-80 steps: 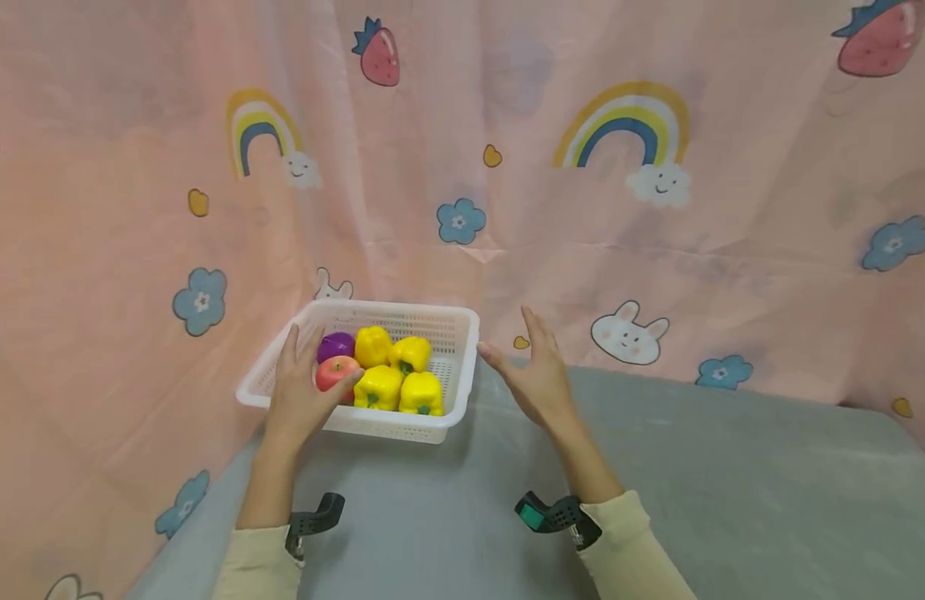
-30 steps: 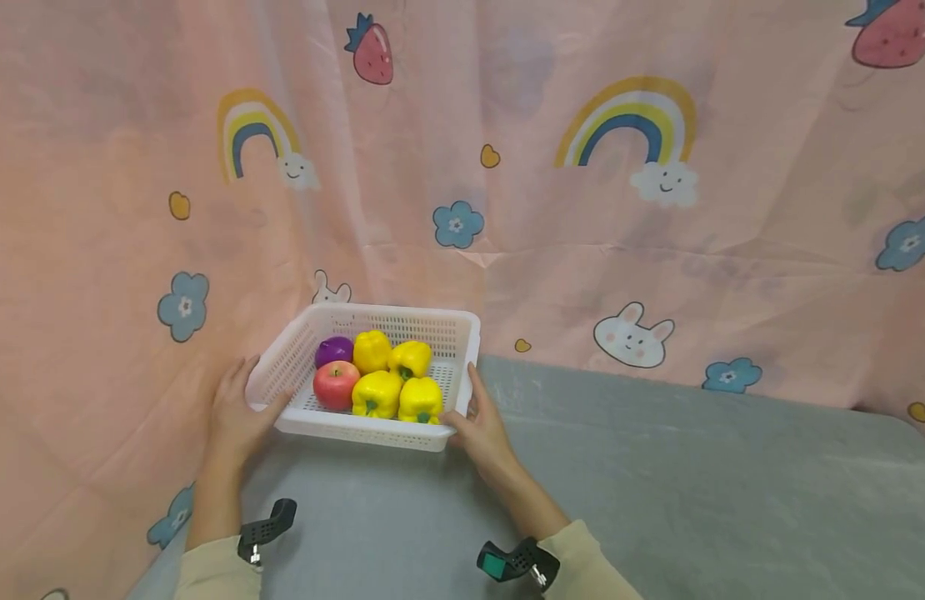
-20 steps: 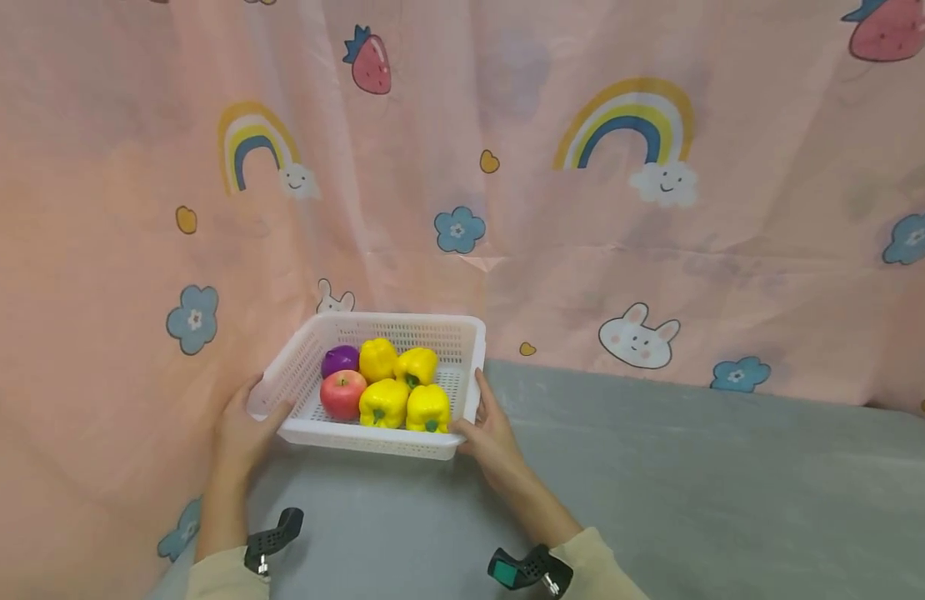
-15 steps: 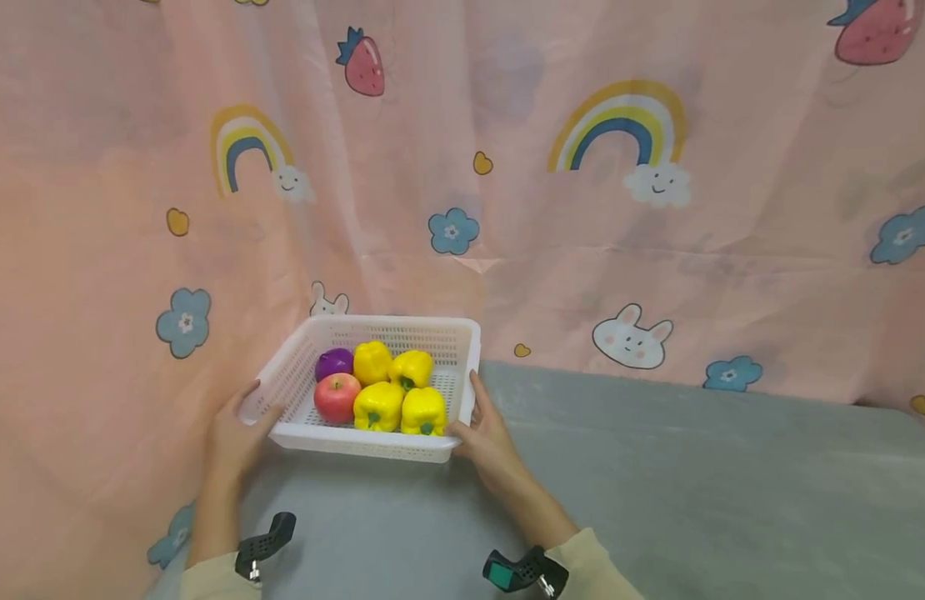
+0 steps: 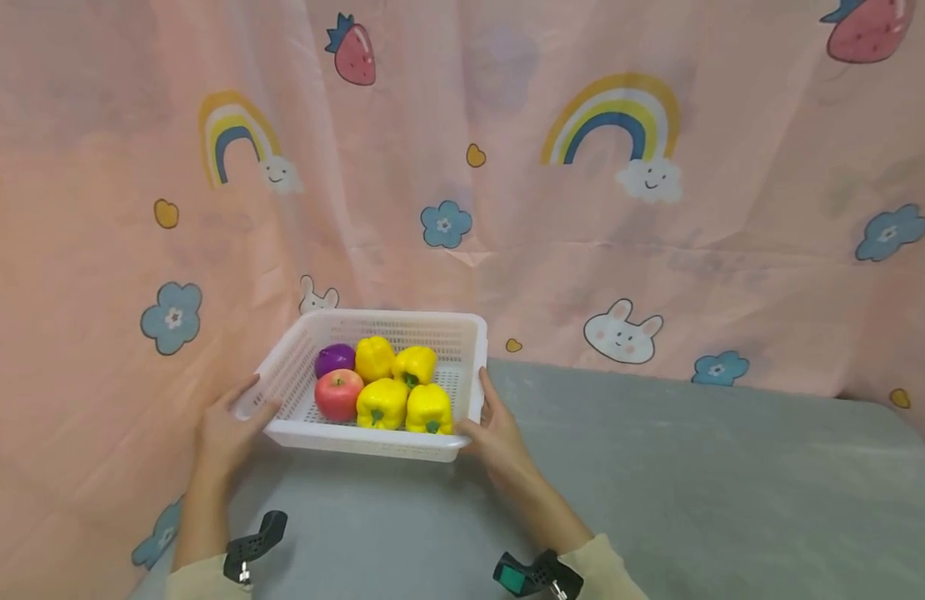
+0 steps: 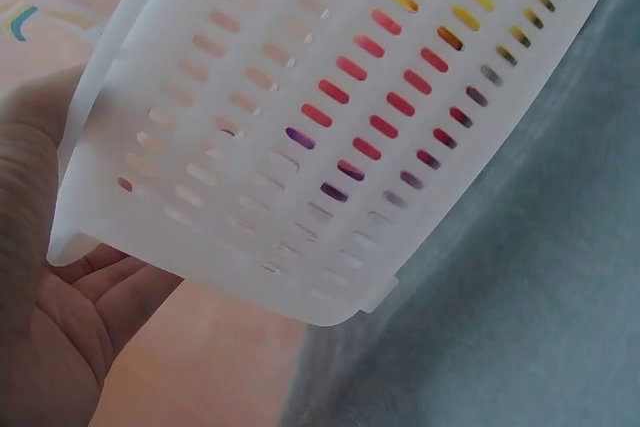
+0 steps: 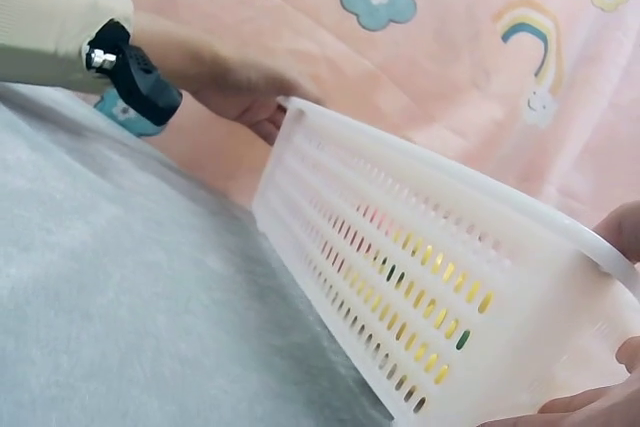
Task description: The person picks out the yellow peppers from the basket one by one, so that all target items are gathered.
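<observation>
A white perforated plastic basket (image 5: 372,443) is held at both ends. Inside it lie a red apple (image 5: 338,395), a purple round vegetable or fruit (image 5: 335,360) and several yellow bell peppers (image 5: 382,404). My left hand (image 5: 226,433) grips the left end, thumb over the rim and fingers beneath it in the left wrist view. At the right near corner, my right hand (image 5: 500,437) holds the rim with its thumb on top and fingers along the outer side. Whether the basket's base touches the table cannot be told. Colours of the contents show through the slots in both wrist views.
A grey covered table (image 5: 695,483) extends to the right and toward me. Behind and to the left hangs a pink printed curtain (image 5: 402,150), close to the basket's far side. Black wrist-worn devices (image 5: 256,546) sit on both forearms.
Both hands, earlier spread apart at the basket, have come down and taken hold of its ends. The basket has shifted slightly toward me; over the last half second little differs.
</observation>
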